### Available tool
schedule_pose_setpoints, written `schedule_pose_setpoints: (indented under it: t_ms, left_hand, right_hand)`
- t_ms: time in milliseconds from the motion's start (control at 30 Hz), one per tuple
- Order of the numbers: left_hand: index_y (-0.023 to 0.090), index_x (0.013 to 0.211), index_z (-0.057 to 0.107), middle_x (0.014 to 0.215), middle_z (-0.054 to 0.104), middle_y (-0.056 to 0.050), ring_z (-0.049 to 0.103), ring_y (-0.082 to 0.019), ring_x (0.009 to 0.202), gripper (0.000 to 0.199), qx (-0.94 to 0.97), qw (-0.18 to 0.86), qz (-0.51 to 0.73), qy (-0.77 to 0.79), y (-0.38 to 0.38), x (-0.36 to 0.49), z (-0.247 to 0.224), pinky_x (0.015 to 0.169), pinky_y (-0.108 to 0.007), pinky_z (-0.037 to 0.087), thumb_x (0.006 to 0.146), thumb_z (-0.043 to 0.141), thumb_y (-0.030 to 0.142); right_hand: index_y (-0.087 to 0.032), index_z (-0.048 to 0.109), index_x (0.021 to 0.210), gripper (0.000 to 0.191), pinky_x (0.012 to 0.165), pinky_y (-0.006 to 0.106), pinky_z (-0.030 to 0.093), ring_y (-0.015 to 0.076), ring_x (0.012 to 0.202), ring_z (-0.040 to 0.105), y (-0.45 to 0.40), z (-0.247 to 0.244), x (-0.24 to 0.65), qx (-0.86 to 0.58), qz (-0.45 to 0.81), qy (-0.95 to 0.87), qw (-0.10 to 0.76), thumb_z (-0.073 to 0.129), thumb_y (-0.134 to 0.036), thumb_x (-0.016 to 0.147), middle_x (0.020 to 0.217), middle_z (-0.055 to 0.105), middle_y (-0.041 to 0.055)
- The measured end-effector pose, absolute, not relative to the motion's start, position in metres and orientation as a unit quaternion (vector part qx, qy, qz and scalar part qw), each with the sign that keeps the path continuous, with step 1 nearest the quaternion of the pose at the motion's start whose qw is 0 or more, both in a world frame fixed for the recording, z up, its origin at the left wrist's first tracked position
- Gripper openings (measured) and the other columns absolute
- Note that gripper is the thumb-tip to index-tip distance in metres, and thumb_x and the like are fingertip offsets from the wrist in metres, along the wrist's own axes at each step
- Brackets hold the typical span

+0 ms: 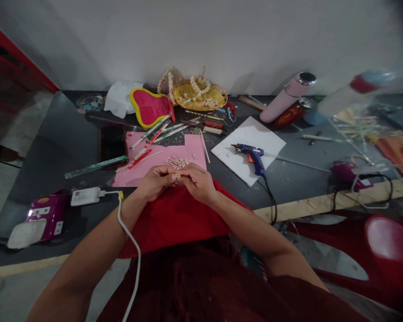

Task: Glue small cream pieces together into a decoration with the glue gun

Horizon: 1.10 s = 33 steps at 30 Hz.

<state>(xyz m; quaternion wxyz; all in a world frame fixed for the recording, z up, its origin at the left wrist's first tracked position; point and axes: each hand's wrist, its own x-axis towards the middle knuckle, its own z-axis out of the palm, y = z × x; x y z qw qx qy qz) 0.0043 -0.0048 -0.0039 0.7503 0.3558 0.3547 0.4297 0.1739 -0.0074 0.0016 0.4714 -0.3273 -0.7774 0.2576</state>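
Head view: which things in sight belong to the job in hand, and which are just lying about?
Likely in the job:
small pale piece, held by left hand and right hand
pile of similar pieces
pink sheet beneath the pile
glue gun, perhaps

Probably lying about:
phone
pink flask
red can

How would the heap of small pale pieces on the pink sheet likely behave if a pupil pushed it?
The heap would probably scatter, since its pieces lie loose. Each piece is likely light, being tiny next to the left hand. The pink sheet beneath looks thin, so it might shift or crease too.
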Motion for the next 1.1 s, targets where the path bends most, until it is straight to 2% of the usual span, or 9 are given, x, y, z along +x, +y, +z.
schedule_pose_setpoints:
  t_ms: [233,467,900,1100]
  left_hand:
    - [0.010,0.071,0.070,0.059,0.064,-0.002,0.056,-0.007,0.053,0.025,0.361,0.751,0.424,0.355,-0.0041,0.0036,-0.0020,0.054,-0.018,0.045,0.059,0.082,0.029]
    - [0.010,0.071,0.070,0.058,0.063,-0.003,0.054,-0.007,0.052,0.027,0.374,0.756,0.406,0.351,-0.0045,0.0042,0.0026,0.052,-0.018,0.044,0.060,0.081,0.032]
    - [0.011,0.071,0.069,0.060,0.062,-0.001,0.054,-0.007,0.054,0.025,0.389,0.740,0.405,0.371,-0.0041,0.0050,-0.0004,0.054,-0.018,0.044,0.062,0.080,0.031]
    - [0.011,0.083,0.071,0.069,0.067,-0.004,0.059,-0.009,0.059,0.028,0.348,0.754,0.418,0.369,-0.0047,0.0067,0.0035,0.055,-0.019,0.047,0.064,0.079,0.029]
  right_hand:
    - [-0.021,0.063,0.100,0.016,0.076,0.028,0.053,0.0132,0.082,0.062,-0.0086,0.0026,0.1736,-0.334,0.258,-0.779,0.464,0.052,-0.020,0.089,0.088,0.067,0.0040]
    - [-0.023,0.061,0.111,0.024,0.079,0.030,0.053,0.0141,0.087,0.062,-0.0070,0.0030,0.1744,-0.312,0.286,-0.784,0.454,0.054,-0.022,0.088,0.092,0.067,0.0044]
    - [-0.021,0.065,0.097,0.014,0.072,0.027,0.053,0.0129,0.078,0.061,-0.0059,0.0031,0.1739,-0.328,0.271,-0.777,0.464,0.055,-0.021,0.087,0.084,0.066,0.0039]
    - [-0.022,0.064,0.104,0.020,0.075,0.027,0.052,0.0132,0.082,0.061,-0.0032,0.0018,0.1766,-0.353,0.261,-0.774,0.456,0.054,-0.021,0.087,0.087,0.066,0.0034]
